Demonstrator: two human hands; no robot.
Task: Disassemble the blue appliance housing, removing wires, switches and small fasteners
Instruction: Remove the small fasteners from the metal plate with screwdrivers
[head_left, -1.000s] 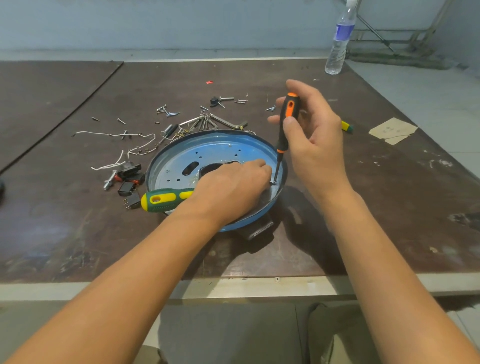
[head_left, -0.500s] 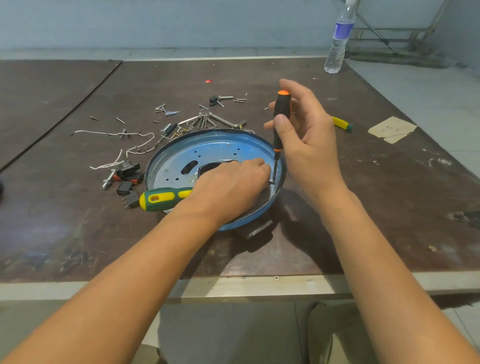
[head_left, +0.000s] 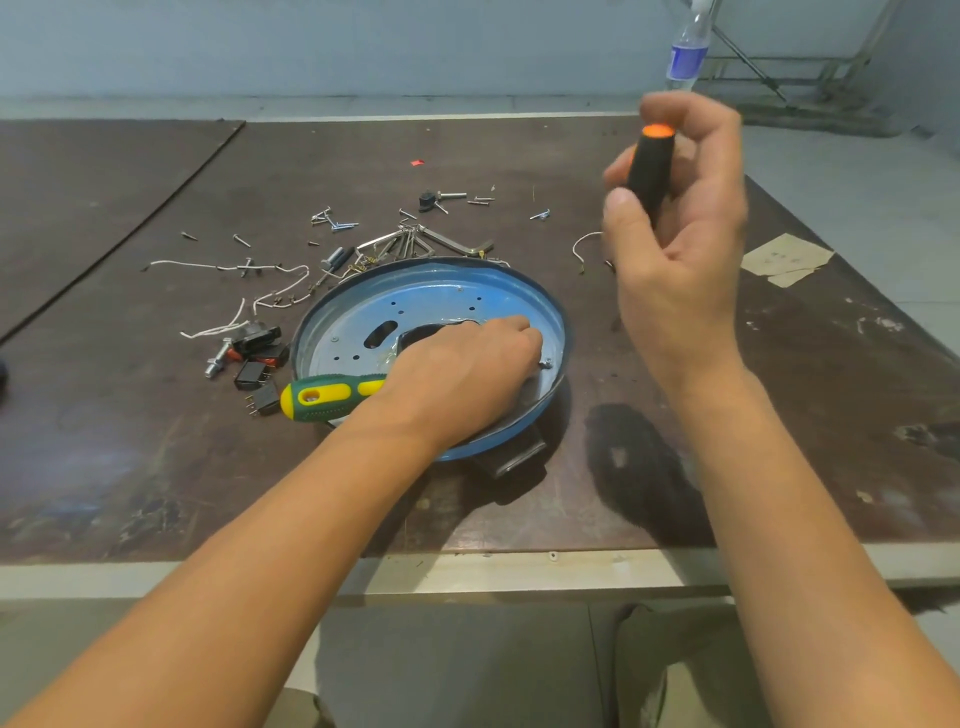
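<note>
Nearest the front edge of the worktop (head_left: 156, 441), both forearms reach in. The left hand (head_left: 467, 364) sits down inside the blue housing (head_left: 431, 291), fingers curled, pinning the shell flat in the middle of the worktop. A green-and-yellow screwdriver (head_left: 327, 397) pokes out from under its wrist side. Honestly can't tell if the hand is actually gripping that or just lying over it.

Right at its fingertips, by the rim, there's a small screw (head_left: 545, 365) sticking up. Looks to me like we're mid fastener removal: next job is either picking that screw out with the fingers or getting a driver tip onto it, which needs the housing kept from spinning.

To the left of the housing are the pulled black switches (head_left: 257, 371), and behind them the white wires (head_left: 228, 267), loose screws (head_left: 332, 223) and a bunch of hex keys (head_left: 415, 244), so a good chunk looks done.

The right hand (head_left: 680, 249) is up in the air off to the right, well clear of the housing, wrapped round a black-and-orange screwdriver (head_left: 649, 171), handle up, shaft hidden. A water bottle (head_left: 685, 57) stands at the far edge.
</note>
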